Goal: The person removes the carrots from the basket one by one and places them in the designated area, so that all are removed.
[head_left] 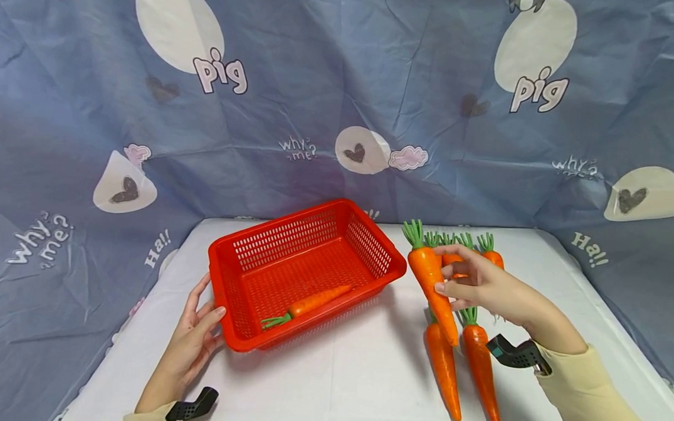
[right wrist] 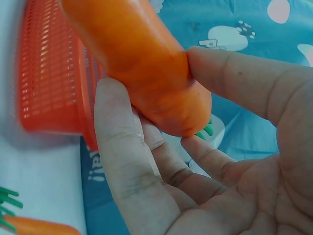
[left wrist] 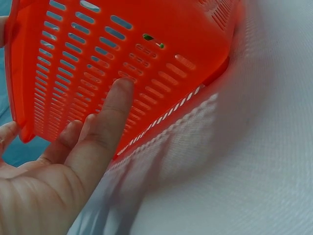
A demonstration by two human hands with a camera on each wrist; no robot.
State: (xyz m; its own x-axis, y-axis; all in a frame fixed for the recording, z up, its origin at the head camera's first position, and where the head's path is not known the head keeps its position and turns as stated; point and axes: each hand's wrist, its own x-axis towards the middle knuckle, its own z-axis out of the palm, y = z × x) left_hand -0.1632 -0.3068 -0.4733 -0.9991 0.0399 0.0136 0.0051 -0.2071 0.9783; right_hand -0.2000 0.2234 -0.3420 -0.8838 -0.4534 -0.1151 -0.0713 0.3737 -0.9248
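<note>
My left hand (head_left: pixel 190 339) holds the left end of a red plastic basket (head_left: pixel 297 275), its thumb at the rim; in the left wrist view fingers (left wrist: pixel 105 120) lie against the slotted outer wall. Inside the basket, along its near side, rests one orange carrot (head_left: pixel 316 302) with green stem stubs. To the right of the basket, my right hand (head_left: pixel 494 289) pinches another carrot (head_left: pixel 425 268) between thumb and fingers. It is raised above the table and tilted, green end up and away. The right wrist view shows this carrot (right wrist: pixel 142 58) close up, with the basket (right wrist: pixel 51 73) behind.
Two carrots (head_left: pixel 481 361) lie under and beside the held one, tips toward me. Several more, including one carrot (head_left: pixel 493 259), lie farther back, partly hidden by the right hand. A white cloth (head_left: pixel 329 386) covers the table; a blue printed curtain (head_left: pixel 297 96) hangs behind it.
</note>
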